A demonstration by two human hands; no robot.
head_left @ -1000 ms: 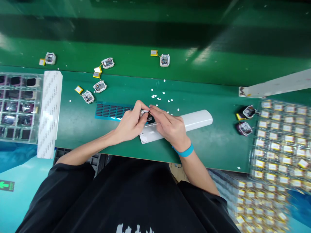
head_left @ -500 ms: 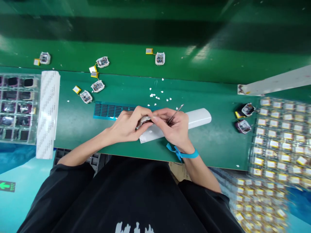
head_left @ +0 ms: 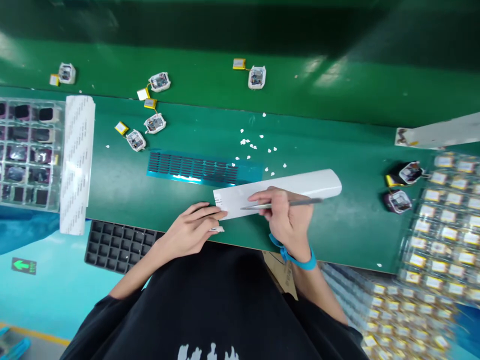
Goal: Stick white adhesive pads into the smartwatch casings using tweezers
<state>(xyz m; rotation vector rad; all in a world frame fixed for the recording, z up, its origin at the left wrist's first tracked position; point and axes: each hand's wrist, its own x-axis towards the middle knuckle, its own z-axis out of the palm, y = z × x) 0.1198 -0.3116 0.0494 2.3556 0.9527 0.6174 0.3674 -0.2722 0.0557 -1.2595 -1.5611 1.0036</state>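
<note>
Slim metal tweezers (head_left: 285, 203) are pinched level in the right hand (head_left: 287, 220) over a white strip (head_left: 300, 185) on the green counter (head_left: 337, 220), a small white piece (head_left: 217, 229) is gripped by the left hand (head_left: 189, 230), and a blue perforated sheet (head_left: 195, 167) is seen just beyond.

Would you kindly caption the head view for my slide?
Right hand holds slim metal tweezers over a long white paper strip; left hand rests at the green table edge.

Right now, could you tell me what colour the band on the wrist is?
The wristband on the right hand is bright blue, seen in the head view.
</note>
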